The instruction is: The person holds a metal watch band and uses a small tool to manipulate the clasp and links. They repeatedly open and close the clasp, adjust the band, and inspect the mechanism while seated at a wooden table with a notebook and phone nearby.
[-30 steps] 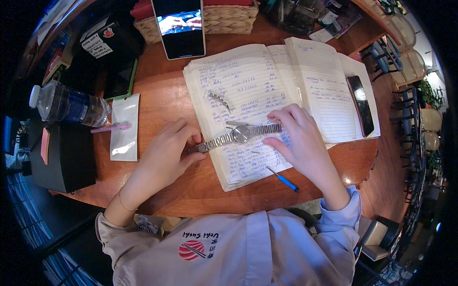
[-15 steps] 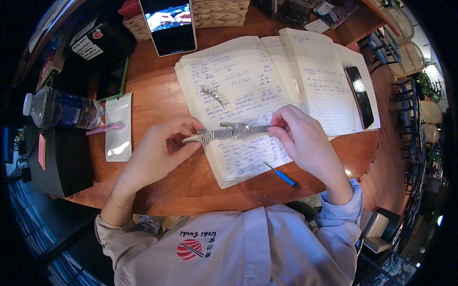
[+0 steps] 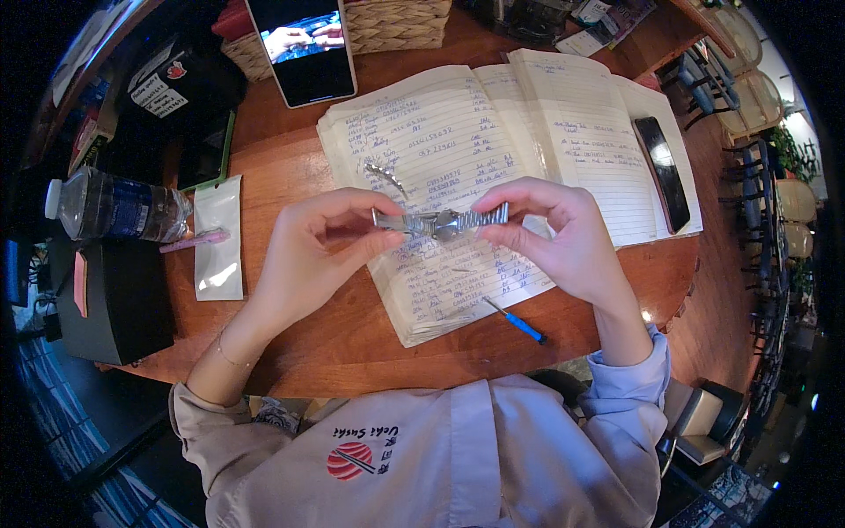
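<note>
A silver metal-link wristwatch [image 3: 447, 223] is stretched level between my two hands above an open notebook. My left hand [image 3: 330, 231] pinches its clasp end between thumb and fingers. At the other end, my right hand [image 3: 550, 227] grips the link band close to the watch head. Handwritten lines fill the left pages of the notebook [image 3: 422, 132] underneath. A loose strip of metal links [image 3: 385, 176] lies on that page beyond my hands. Nearer to me, a small screwdriver with a blue handle [image 3: 521, 326] rests across the notebook's front edge and the wooden table.
A phone with a lit screen [image 3: 308, 53] leans on a woven basket [image 3: 396, 25] at the back. A dark phone [image 3: 662, 176] lies on the right page. Left stand a plastic bottle [image 3: 123, 204], a white pouch [image 3: 218, 255], a pink pen [image 3: 195, 240] and a black box [image 3: 123, 304].
Both hands have risen slightly and come closer together, the right one shifting left along the band. The watch has tilted, its band now showing more edge-on.
</note>
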`<action>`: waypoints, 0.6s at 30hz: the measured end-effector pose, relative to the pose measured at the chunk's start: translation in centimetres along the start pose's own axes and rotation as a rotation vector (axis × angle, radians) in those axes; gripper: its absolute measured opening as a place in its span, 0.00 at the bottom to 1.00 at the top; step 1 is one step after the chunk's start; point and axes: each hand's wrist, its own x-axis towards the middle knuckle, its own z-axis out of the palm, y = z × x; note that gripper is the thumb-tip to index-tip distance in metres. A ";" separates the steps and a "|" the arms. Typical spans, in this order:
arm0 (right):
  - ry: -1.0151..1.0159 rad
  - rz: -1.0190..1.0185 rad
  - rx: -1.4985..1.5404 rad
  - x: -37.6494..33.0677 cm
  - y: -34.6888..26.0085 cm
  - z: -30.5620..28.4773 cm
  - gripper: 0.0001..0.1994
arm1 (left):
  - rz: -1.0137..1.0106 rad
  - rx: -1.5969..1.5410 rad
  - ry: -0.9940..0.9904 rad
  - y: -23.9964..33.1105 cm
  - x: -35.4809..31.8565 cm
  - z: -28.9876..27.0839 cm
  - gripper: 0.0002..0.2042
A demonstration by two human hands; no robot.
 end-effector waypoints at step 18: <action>0.036 0.073 0.508 1.6 1.9 1.1 0.10 | 0.159 -0.021 0.077 -0.8 2.8 3.6 0.11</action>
